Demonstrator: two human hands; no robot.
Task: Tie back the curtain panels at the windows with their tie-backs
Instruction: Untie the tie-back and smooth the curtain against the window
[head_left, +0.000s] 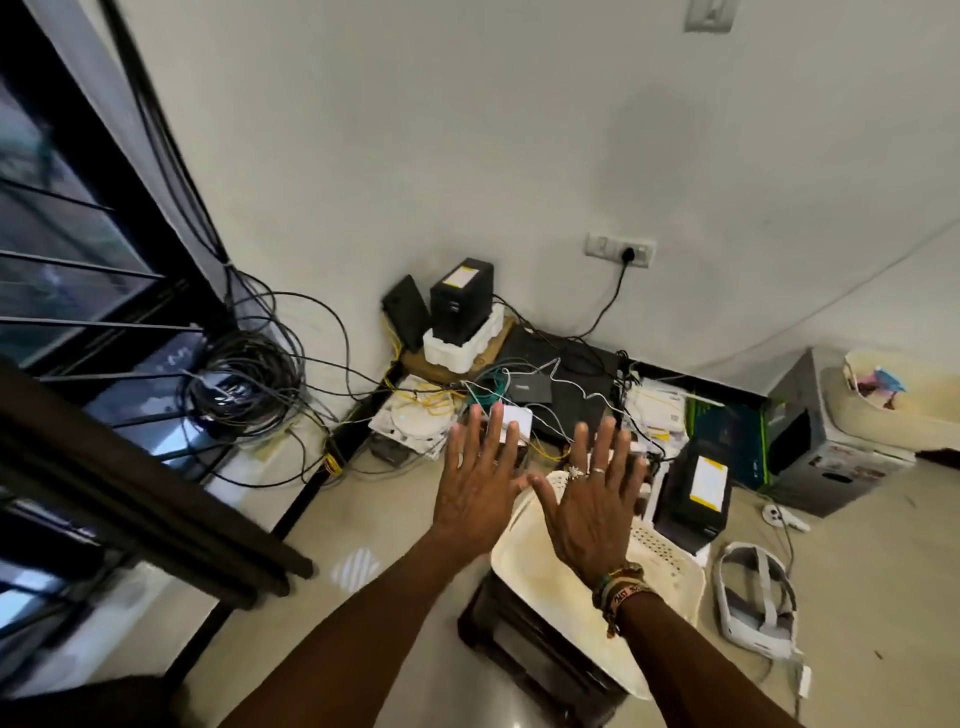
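Both my hands are held out flat in front of me with fingers spread, backs up, holding nothing. My left hand (480, 475) is beside my right hand (592, 499), which wears rings and several wrist bands. A dark-framed window (78, 249) with horizontal bars fills the left side. A dark brown band (145, 488) crosses in front of it at lower left, blurred; I cannot tell whether it is curtain fabric. No tie-back shows.
A tangle of cables (244, 384) hangs by the window corner. Black boxes (460, 301), routers and wires crowd the floor by the wall. A white plastic chair (582, 587) stands below my hands. A white headset (756, 597) and cartons (826, 436) lie to the right.
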